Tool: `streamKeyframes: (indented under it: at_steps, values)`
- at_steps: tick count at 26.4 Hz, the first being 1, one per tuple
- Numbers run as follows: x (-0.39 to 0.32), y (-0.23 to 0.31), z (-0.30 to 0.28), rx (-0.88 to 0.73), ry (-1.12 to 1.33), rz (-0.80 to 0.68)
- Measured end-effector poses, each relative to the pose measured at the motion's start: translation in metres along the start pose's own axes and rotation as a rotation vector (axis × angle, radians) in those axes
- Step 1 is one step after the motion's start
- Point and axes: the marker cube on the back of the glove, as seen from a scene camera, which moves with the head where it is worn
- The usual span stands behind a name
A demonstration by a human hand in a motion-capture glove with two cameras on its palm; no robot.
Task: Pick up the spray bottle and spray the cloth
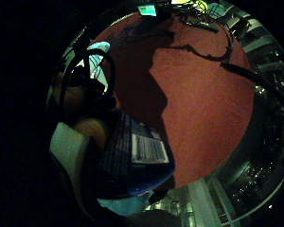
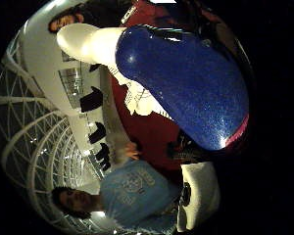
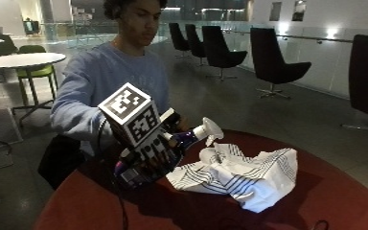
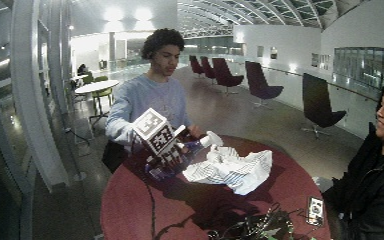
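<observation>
My gloved right hand (image 3: 147, 162) grips a blue spray bottle (image 3: 188, 138) and holds it tilted above the red table (image 3: 95, 206). The bottle's white nozzle (image 3: 207, 129) points at the cloth and hangs just over its near edge. The cloth (image 3: 245, 173) is white with dark stripes and lies crumpled on the table. In the thumb side palm view the bottle's blue body (image 2: 186, 83) fills much of the picture, with its white neck (image 2: 83, 41) over the cloth (image 2: 137, 100). The bottle's label (image 1: 149, 149) shows in the little finger side palm view. The wide outside view shows the hand (image 4: 167, 159), bottle (image 4: 202, 142) and cloth (image 4: 232, 171).
The round red table (image 4: 179, 210) carries a phone (image 4: 315, 210) and a tangle of cables (image 4: 255, 227) at the edge far from the person. Bare tabletop (image 1: 203, 94) stretches beyond the bottle. Black chairs (image 3: 270, 62) stand behind on the floor.
</observation>
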Motion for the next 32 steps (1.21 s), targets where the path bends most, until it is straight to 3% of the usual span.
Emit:
streamKeyframes:
  at_steps: [14,25,32]
  values:
    - [-0.011,0.005,0.003,0.029,-0.068,-0.035]
    - [-0.114,0.022,0.035,0.28,-0.588,-0.442]
    - [-0.215,0.028,0.112,0.263,-0.712,-0.659]
